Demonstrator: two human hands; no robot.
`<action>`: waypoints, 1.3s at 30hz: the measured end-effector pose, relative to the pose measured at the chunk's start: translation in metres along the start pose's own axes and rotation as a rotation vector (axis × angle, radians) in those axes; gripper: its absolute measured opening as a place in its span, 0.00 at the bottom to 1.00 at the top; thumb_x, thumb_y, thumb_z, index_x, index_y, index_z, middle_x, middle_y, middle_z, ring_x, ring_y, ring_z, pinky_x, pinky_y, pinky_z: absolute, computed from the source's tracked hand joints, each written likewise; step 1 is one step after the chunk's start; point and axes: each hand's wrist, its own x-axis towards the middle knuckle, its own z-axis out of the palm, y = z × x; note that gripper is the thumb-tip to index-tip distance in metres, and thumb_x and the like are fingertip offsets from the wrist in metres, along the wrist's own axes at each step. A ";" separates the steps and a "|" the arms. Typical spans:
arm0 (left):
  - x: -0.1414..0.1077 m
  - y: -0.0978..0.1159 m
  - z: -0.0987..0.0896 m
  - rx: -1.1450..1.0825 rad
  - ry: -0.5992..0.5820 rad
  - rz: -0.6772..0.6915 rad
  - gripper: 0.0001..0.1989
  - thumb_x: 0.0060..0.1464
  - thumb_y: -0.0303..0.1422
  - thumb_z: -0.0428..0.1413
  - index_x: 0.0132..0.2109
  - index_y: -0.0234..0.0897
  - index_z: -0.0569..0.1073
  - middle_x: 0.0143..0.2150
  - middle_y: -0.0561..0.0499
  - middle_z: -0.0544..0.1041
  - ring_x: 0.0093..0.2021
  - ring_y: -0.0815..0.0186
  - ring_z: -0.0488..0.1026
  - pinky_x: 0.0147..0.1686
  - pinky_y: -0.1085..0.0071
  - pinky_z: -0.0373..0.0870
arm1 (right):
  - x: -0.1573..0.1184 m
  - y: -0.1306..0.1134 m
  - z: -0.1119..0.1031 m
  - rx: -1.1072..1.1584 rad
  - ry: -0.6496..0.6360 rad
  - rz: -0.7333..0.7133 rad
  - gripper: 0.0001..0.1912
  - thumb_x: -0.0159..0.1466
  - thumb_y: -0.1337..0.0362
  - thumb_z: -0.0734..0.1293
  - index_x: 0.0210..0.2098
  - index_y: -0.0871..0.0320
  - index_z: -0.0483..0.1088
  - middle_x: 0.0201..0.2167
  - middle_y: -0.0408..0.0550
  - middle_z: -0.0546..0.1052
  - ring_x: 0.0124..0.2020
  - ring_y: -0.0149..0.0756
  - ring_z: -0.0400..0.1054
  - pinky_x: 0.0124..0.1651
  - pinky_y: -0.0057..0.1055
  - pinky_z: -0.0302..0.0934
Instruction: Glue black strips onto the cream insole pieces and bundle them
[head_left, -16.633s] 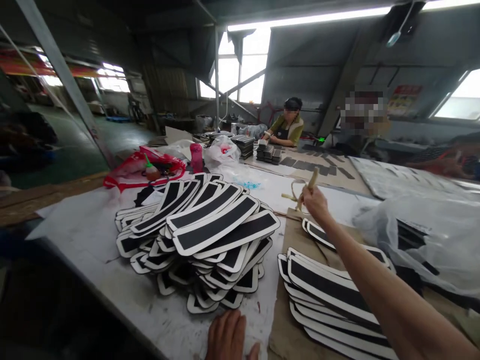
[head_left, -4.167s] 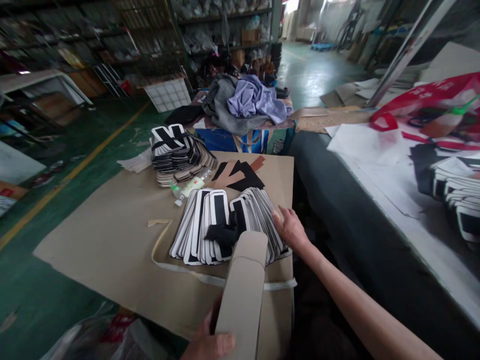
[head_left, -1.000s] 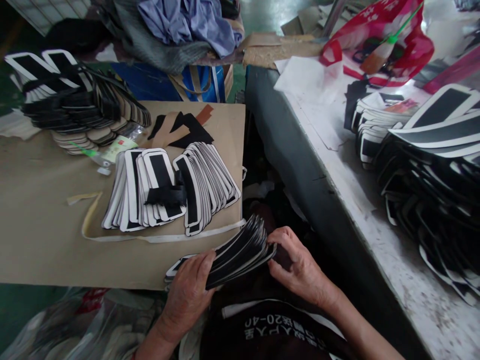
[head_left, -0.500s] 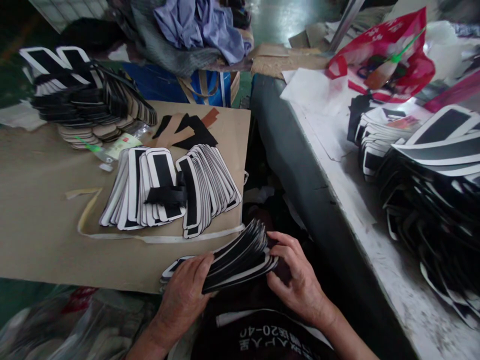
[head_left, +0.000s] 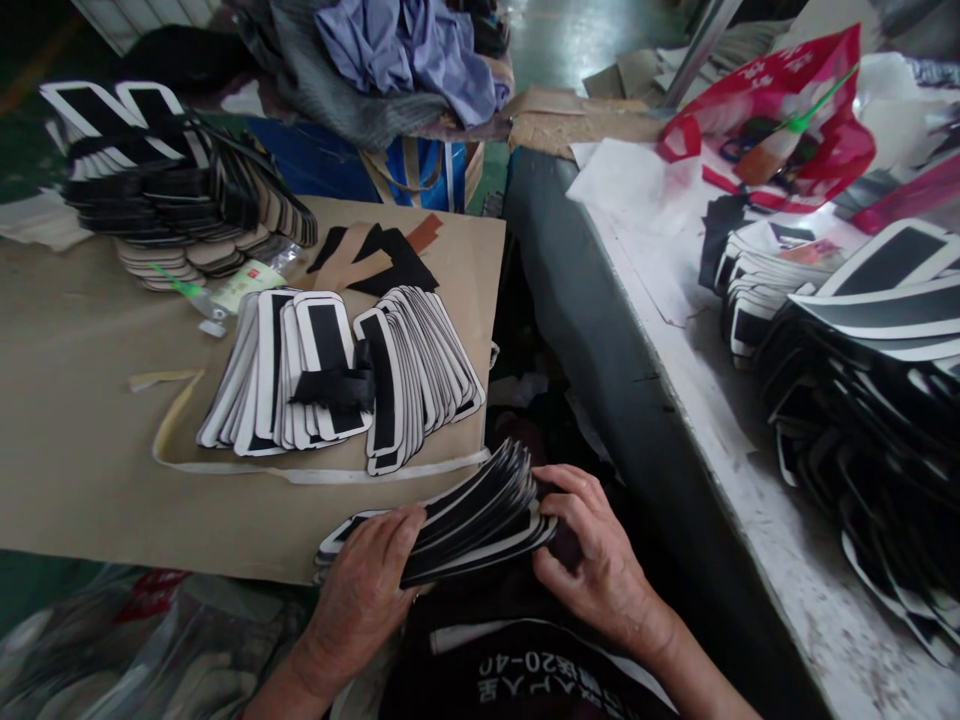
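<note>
A thick stack of black strips with white borders (head_left: 469, 515) is held between my two hands above my lap, at the front edge of the cardboard-topped table. My left hand (head_left: 371, 570) wraps round its left part, fingers over the top. At the right end, my right hand (head_left: 589, 550) pinches the strip ends between thumb and fingers, and the layers there fan apart. Just beyond lie two fanned bundles of like pieces, a left bundle (head_left: 281, 375) and a right bundle (head_left: 420, 370), with a black band (head_left: 330, 388) across the left one.
A tall pile of strips (head_left: 172, 190) stands at the back left. Black and tan scraps (head_left: 375, 258) and a pale tape (head_left: 247, 470) lie on the table (head_left: 75, 440). To the right, a white-topped bench (head_left: 675, 400) bears more strips (head_left: 862, 400) and a red bag (head_left: 817, 130).
Both hands keep their hold on the stack and have barely moved. The view has shifted slightly.
</note>
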 end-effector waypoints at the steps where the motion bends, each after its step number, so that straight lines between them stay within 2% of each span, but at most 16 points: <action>1: -0.001 0.000 0.000 -0.006 -0.005 -0.003 0.24 0.47 0.20 0.48 0.54 0.26 0.64 0.46 0.40 0.73 0.45 0.56 0.69 0.45 0.60 0.69 | 0.000 0.000 0.000 -0.003 -0.002 -0.005 0.16 0.54 0.74 0.63 0.41 0.56 0.62 0.52 0.52 0.64 0.55 0.46 0.55 0.55 0.48 0.55; 10: 0.002 0.002 -0.002 -0.011 -0.009 -0.013 0.21 0.50 0.21 0.47 0.53 0.26 0.64 0.45 0.40 0.74 0.43 0.56 0.71 0.43 0.60 0.71 | 0.003 0.004 -0.002 -0.024 -0.019 -0.025 0.16 0.53 0.74 0.64 0.40 0.57 0.63 0.50 0.51 0.65 0.54 0.46 0.56 0.55 0.47 0.56; 20: -0.002 0.001 0.004 -0.020 0.018 -0.058 0.17 0.55 0.27 0.48 0.52 0.29 0.64 0.43 0.41 0.75 0.41 0.57 0.73 0.40 0.62 0.73 | 0.009 0.001 -0.004 -0.054 0.000 -0.043 0.16 0.54 0.74 0.65 0.41 0.57 0.62 0.46 0.51 0.67 0.49 0.43 0.60 0.50 0.44 0.58; 30: 0.004 0.003 -0.004 -0.023 0.047 -0.061 0.17 0.56 0.26 0.48 0.53 0.30 0.63 0.43 0.41 0.75 0.41 0.57 0.73 0.40 0.61 0.73 | 0.010 -0.002 -0.004 -0.053 0.047 -0.075 0.20 0.53 0.74 0.66 0.44 0.58 0.59 0.44 0.53 0.66 0.47 0.43 0.61 0.49 0.44 0.59; 34: 0.004 0.003 -0.005 -0.029 0.040 -0.074 0.18 0.55 0.25 0.48 0.53 0.32 0.63 0.44 0.42 0.75 0.43 0.57 0.73 0.42 0.61 0.72 | 0.008 -0.004 -0.004 -0.018 0.061 -0.024 0.20 0.55 0.68 0.69 0.44 0.57 0.58 0.43 0.53 0.66 0.46 0.44 0.62 0.47 0.43 0.61; 39: 0.000 0.003 -0.004 -0.018 0.019 -0.056 0.20 0.53 0.24 0.48 0.54 0.29 0.63 0.45 0.40 0.74 0.44 0.56 0.72 0.43 0.60 0.72 | 0.008 -0.005 -0.007 -0.035 0.011 0.003 0.31 0.59 0.59 0.70 0.56 0.58 0.54 0.45 0.54 0.65 0.46 0.45 0.61 0.46 0.43 0.62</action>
